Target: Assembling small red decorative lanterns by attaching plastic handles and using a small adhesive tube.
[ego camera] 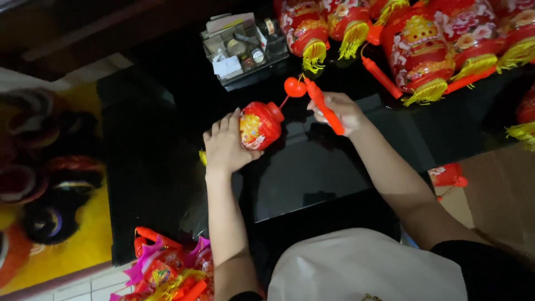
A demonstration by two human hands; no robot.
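My left hand (225,146) grips a small red paper lantern (261,124) with a yellow and pink picture panel, held just above a glossy black table (312,167). My right hand (341,111) is closed around a red plastic stick handle (325,107) that slants across the palm. A thin wire runs from the lantern's top to a red heart-shaped piece (295,87) at the stick's upper end. A bit of yellow tassel (203,158) shows behind my left wrist.
Several finished red lanterns with yellow tassels (423,50) lie along the table's far right. A clear box of small odds and ends (242,47) stands at the back. A pile of folded lantern parts (167,270) lies at lower left. Another red lantern (447,174) rests on the floor at right.
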